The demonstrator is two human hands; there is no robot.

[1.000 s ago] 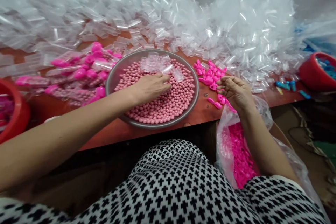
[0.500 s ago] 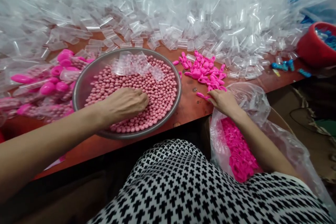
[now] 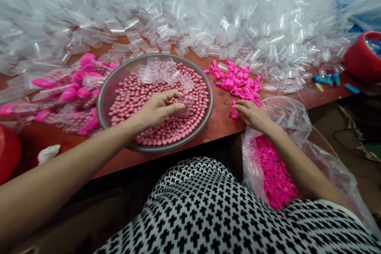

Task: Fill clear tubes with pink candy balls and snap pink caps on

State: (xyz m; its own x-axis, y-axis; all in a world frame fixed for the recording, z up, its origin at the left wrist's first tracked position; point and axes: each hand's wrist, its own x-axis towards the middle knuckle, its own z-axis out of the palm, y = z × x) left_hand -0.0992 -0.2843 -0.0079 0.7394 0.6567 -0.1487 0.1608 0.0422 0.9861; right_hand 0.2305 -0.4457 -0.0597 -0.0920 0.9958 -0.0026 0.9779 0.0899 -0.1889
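Over the metal bowl (image 3: 101,115) of pink beads (image 3: 166,131), my left hand (image 3: 159,108) pinches a clear plastic tube (image 3: 187,104) between thumb and fingers. Whether beads are inside that tube I cannot tell. Several more clear tubes (image 3: 159,72) lie on the beads at the bowl's far side. Right of the bowl, my right hand (image 3: 252,114) has its fingertips closed on a pink cap (image 3: 234,111), just above the table edge. A heap of pink caps (image 3: 236,81) lies just beyond those fingers.
Clear tubes (image 3: 178,12) are piled across the back of the red table (image 3: 218,117). Bead-filled tubes with pink caps (image 3: 71,91) lie left. A plastic bag of pink pieces (image 3: 275,170) hangs below the right forearm. Red containers (image 3: 358,57) stand at both sides; blue pieces (image 3: 327,79) lie right.
My left hand has risen out of the beads and moved right, now showing a clear tube in its fingers. The pink cap at my right fingertips has turned from lying sideways to upright.
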